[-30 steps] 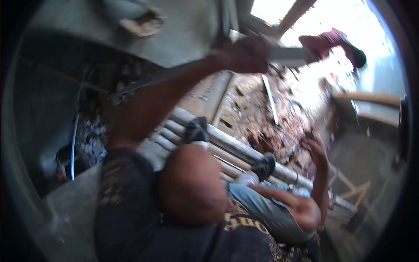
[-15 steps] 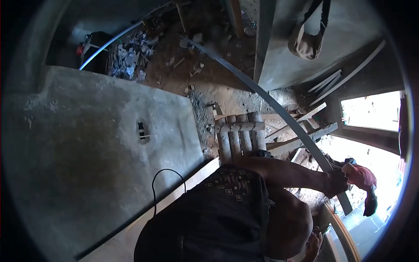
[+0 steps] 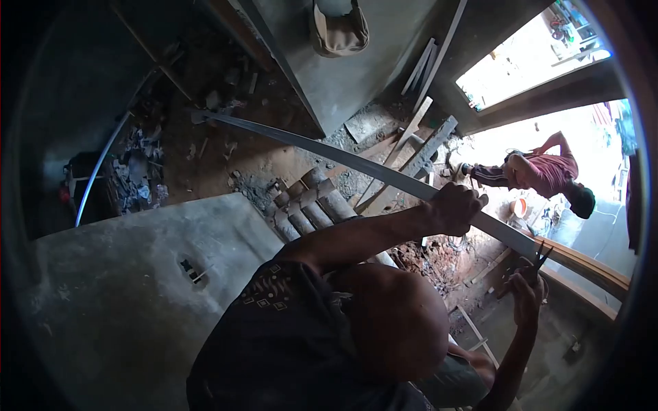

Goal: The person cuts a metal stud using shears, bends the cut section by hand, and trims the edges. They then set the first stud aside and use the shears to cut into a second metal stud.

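Neither of my own hands shows. Close in front of me, seen from above and behind, is a co-worker in a dark patterned shirt (image 3: 267, 335). The co-worker's left hand (image 3: 458, 207) is closed around a long, flat grey strip (image 3: 329, 156) that slants from the upper left down to the right. Close to the strip's right end, the co-worker's right hand (image 3: 526, 291) holds a dark tool (image 3: 540, 264) with two spread blades or jaws. Part of that tool is hidden by the fingers.
A concrete wall (image 3: 123, 274) with a socket hole fills the lower left. Bundled round logs or pipes (image 3: 308, 205) and boards (image 3: 418, 164) lie beyond the co-worker. A bag (image 3: 339, 31) hangs above; another person (image 3: 548, 171) stands at right, outside.
My view has swung, so the surroundings appear rotated and shifted left. The co-worker's right hand, low before, is now up at the strip's end with the dark tool.
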`<state>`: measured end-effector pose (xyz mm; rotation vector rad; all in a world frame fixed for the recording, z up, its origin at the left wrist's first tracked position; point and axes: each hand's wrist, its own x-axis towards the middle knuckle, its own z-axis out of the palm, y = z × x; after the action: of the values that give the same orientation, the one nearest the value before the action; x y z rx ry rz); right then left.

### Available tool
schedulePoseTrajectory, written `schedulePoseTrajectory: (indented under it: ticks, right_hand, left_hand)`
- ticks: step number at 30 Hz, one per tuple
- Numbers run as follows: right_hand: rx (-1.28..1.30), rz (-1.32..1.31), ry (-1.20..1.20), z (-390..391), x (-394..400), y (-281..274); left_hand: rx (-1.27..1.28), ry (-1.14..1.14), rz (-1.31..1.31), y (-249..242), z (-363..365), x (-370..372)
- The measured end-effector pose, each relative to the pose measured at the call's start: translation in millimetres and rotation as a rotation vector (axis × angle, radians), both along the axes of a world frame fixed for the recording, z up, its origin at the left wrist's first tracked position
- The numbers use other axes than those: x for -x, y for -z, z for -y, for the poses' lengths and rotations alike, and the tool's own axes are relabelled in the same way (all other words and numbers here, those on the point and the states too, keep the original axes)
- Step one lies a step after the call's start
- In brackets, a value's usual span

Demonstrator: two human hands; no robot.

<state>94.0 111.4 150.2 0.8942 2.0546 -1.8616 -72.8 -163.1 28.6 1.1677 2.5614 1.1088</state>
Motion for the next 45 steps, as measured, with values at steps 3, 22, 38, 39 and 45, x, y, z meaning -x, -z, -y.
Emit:
schedulePoseTrajectory:
  ticks: [3,22,38,39,45]
  right_hand:
    - [0.111,-0.031,0.062,20.4,16.6,4.0]
    - [0.551,-0.366,-0.051,53.1,35.0,30.6]
    - [0.332,-0.493,-0.131,39.9,83.8,-16.1]
    - [0.337,-0.490,-0.154,25.5,82.0,-14.6]
    - [0.357,-0.393,0.003,-7.0,59.5,-18.8]
  left_hand:
    - [-0.039,-0.013,-0.059,-2.2,6.8,1.9]
    - [-0.086,-0.204,-0.312,-8.9,94.1,-9.3]
    - [-1.979,-1.057,1.076,153.7,275.2,44.1]
    - [-1.962,-1.042,1.089,145.2,268.5,40.6]
    - [-1.859,-1.060,1.152,113.6,245.5,12.2]
